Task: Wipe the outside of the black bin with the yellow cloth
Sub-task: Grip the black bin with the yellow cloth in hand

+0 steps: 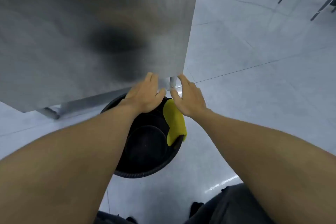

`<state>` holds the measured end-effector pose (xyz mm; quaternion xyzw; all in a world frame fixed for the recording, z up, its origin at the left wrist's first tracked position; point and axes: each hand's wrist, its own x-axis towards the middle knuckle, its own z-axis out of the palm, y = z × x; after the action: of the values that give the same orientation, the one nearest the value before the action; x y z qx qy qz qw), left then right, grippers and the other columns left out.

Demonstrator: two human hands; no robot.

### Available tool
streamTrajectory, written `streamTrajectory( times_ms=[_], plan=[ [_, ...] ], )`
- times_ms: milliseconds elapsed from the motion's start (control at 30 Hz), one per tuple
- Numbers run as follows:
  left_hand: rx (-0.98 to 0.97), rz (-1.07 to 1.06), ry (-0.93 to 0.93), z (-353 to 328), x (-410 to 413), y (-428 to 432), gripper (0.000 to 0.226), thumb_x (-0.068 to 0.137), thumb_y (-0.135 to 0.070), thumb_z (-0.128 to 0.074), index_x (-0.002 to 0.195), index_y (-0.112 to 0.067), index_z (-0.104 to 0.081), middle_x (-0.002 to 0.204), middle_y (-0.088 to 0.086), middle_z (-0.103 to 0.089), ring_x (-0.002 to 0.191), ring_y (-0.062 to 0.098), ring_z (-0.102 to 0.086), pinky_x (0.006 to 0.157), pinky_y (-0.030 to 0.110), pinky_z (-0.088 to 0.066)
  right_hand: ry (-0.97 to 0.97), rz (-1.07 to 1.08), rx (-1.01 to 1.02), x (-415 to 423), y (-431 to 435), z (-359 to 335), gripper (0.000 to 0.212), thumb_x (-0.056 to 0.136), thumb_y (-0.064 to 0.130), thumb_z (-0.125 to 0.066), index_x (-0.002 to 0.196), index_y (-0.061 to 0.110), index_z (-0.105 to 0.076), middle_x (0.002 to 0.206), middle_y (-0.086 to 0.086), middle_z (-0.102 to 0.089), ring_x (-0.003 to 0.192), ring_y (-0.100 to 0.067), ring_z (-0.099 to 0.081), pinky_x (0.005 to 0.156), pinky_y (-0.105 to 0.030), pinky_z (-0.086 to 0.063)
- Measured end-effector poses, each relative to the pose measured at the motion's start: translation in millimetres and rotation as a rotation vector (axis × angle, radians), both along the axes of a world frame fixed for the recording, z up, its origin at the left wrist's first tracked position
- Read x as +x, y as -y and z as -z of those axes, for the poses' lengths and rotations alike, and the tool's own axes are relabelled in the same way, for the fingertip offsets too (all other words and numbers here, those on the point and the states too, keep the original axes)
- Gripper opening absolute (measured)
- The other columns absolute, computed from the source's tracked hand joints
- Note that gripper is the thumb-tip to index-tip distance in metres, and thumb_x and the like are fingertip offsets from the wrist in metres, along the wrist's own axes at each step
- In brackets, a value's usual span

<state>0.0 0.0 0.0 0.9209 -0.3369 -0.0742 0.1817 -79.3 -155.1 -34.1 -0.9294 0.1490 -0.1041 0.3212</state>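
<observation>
Step in hand, as judged: wiping not yet begun. The bin (pixel 145 143) stands on the floor (pixel 254 96) at centre frame, its far rim tucked under the corner of the steel bench (pixel 91 32). The cloth (pixel 175 123) lies draped over the bin's right rim, held by neither hand.

Left hand (pixel 143 96) rests over the far rim at the bench edge, fingers (pixel 151 78) spread; whether they grip anything cannot be told. Right hand (pixel 189 96) is open beside the bench leg (pixel 172 82), holding nothing visible, just above the cloth.

Next move calls for taking up the cloth and reaching the bin's outer wall.

Clearance: bench edge and leg crowd the far side; open floor lies to the right and near side of the frame.
</observation>
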Motion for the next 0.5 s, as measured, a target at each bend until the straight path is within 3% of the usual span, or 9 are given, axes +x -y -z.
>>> streamTrajectory(
  times_ms=[33, 133, 233, 300, 367, 500],
  plan=[
    [-0.016, -0.028, -0.065, 3, -7, -3, 0.043, 0.091, -0.043, -0.042, 0.118, -0.01, -0.048, 0.122, 0.01, -0.048, 0.1, 0.032, -0.055, 0.087, 0.045, -0.047, -0.055, 0.013, 0.049, -6, -3, 2, 0.057, 0.094, 0.039, -0.052, 0.146, 0.024, -0.035, 0.136, -0.004, -0.053, 0.126, -0.027, -0.045, 0.09, -0.038, -0.04],
    [-0.001, -0.069, -0.275, 7, -35, -12, 0.034, 0.079, -0.047, -0.055, 0.081, -0.013, -0.051, 0.095, 0.017, -0.061, 0.075, 0.026, -0.056, 0.065, 0.041, -0.047, -0.228, -0.02, 0.115, -23, -8, 13, 0.069, 0.089, 0.036, -0.057, 0.151, 0.028, -0.03, 0.141, -0.009, -0.052, 0.129, -0.029, -0.045, 0.096, -0.041, -0.044],
    [0.124, 0.003, -0.607, 13, -67, -22, 0.041, 0.075, -0.046, -0.072, 0.087, -0.008, -0.064, 0.075, 0.008, -0.07, 0.069, 0.027, -0.073, 0.065, 0.036, -0.061, -0.421, -0.127, 0.034, -31, -9, 22, 0.072, 0.089, 0.023, -0.058, 0.154, 0.026, -0.026, 0.14, -0.015, -0.053, 0.123, -0.036, -0.051, 0.091, -0.039, -0.046],
    [0.252, 0.044, -0.724, 21, -85, -27, 0.054, 0.065, -0.059, -0.078, 0.091, -0.012, -0.07, 0.079, 0.008, -0.074, 0.068, 0.022, -0.075, 0.071, 0.035, -0.063, -0.455, -0.151, -0.012, -27, -8, 22, 0.07, 0.091, 0.019, -0.057, 0.154, 0.025, -0.028, 0.141, -0.016, -0.052, 0.123, -0.037, -0.051, 0.09, -0.037, -0.044],
    [0.381, 0.091, -0.768, 36, -100, -29, 0.056, 0.061, -0.063, -0.08, 0.088, -0.015, -0.072, 0.085, 0.007, -0.075, 0.075, 0.022, -0.076, 0.076, 0.039, -0.064, -0.458, -0.161, -0.09, -22, -8, 20, 0.066, 0.092, 0.016, -0.058, 0.152, 0.024, -0.032, 0.139, -0.016, -0.053, 0.123, -0.037, -0.05, 0.087, -0.035, -0.043],
    [0.458, 0.087, -0.692, 51, -112, -30, 0.039, 0.075, -0.049, -0.076, 0.083, -0.013, -0.064, 0.084, 0.008, -0.068, 0.075, 0.028, -0.074, 0.075, 0.044, -0.064, -0.459, -0.166, -0.255, -18, -10, 23, 0.044, 0.092, 0.018, -0.061, 0.135, 0.015, -0.049, 0.13, -0.015, -0.057, 0.117, -0.034, -0.053, 0.077, -0.032, -0.039]
  ],
)
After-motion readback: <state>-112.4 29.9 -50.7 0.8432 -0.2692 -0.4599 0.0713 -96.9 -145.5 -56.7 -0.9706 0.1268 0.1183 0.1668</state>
